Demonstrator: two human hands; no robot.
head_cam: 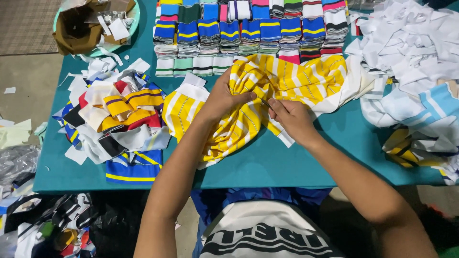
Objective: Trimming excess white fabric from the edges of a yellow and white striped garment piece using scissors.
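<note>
Both hands work mid-surface: my left hand (224, 98) is clenched on a bunch of the yellow-and-white striped cloth (282, 79), my right hand (289, 117) pinches its fold just beside. Stacked striped collars (248, 31) crowd the far edge, a scrap heap (117, 119) lies left, white offcuts (411, 43) right. Bare teal surface (287, 167) runs along the near edge.

Under your hands you have the yellow-and-white striped cloth (287, 81), a soft, matt knit that wrinkles easily. The bench (267, 162) wears a smooth, matt teal covering. Far from you, the folded striped collars (248, 33) look ribbed; right, the white scraps (411, 43) look papery.
</note>
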